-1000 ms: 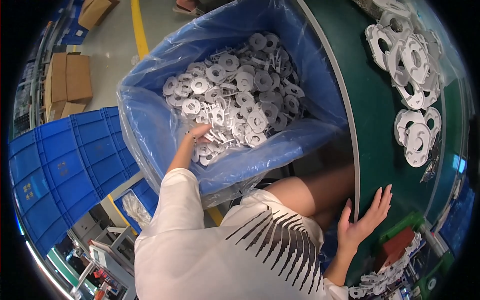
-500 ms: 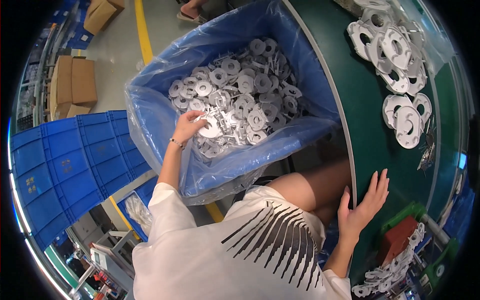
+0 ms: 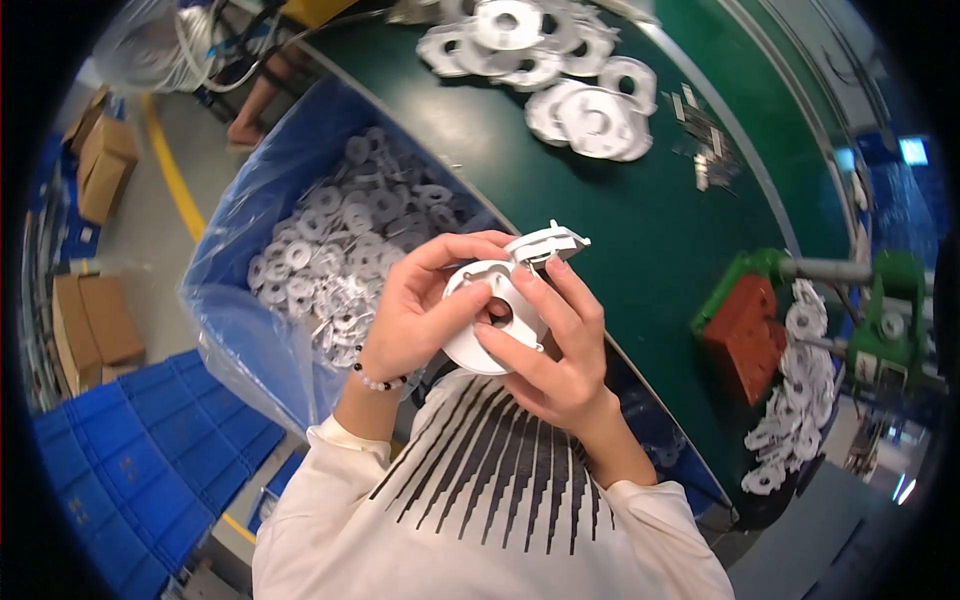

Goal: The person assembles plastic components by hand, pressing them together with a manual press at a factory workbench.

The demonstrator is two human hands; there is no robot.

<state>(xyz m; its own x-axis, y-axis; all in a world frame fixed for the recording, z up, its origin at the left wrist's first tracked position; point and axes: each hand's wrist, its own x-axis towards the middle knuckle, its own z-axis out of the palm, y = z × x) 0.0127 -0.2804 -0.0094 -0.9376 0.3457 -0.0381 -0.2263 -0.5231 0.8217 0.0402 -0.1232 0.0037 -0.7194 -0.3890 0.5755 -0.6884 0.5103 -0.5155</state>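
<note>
Close in front of my chest, both hands are closed on white plastic parts. My left hand pinches a round white plastic disc with a central hole, its thumb lying across the face. My right hand has fingers on the same disc from the other side. A second white plastic piece, seen nearly edge-on, sits above the disc at the fingertips of both hands; whether it touches the disc I cannot tell. Several similar discs lie in a pile on the green table.
A big blue bin, lined with clear plastic, holds many white parts at the left. On the right stands a green fixture with a red-brown block, white parts beside it. Small metal strips lie on the table; blue crates stand lower left.
My left hand has come out of the bin, and my right hand has left the table edge. They now meet before my chest around white plastic parts. The view has turned rightward.
</note>
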